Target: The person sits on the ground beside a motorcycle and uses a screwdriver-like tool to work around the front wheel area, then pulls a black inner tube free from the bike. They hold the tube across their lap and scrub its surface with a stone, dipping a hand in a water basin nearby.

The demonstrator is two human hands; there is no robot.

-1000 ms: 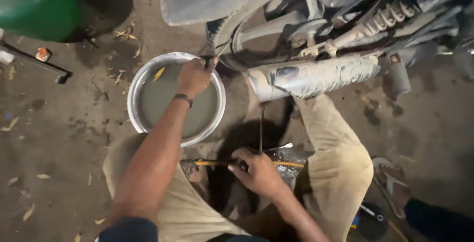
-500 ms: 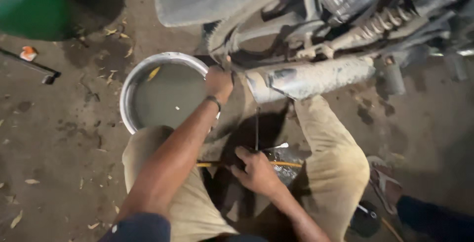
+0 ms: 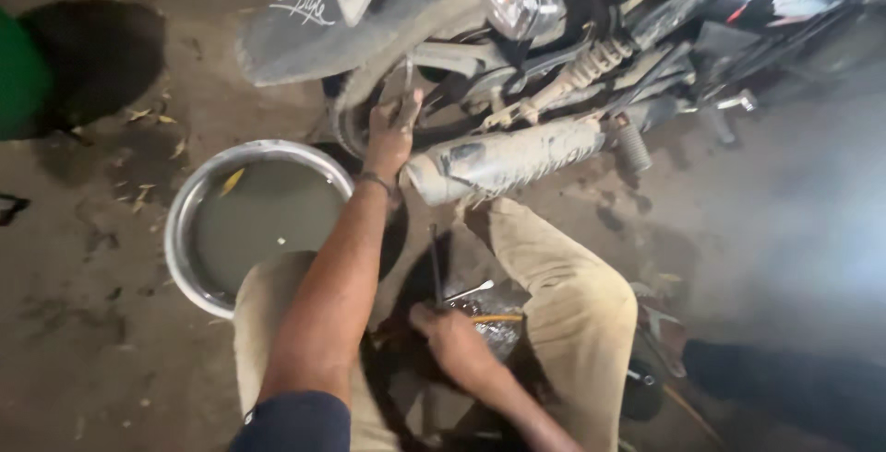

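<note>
Two fingers [image 3: 403, 111] on wheel rim [image 3: 355, 106]

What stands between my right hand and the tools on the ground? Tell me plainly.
Nothing visible does. The right hand already rests on the tools lying between the knees. The left hand is up at the rear wheel, beside the exhaust pipe.

Dusty dirt floor [image 3: 111, 341] with scattered dry leaves [image 3: 148, 116]; a round metal basin [image 3: 185, 231] of murky water sits on it
</note>
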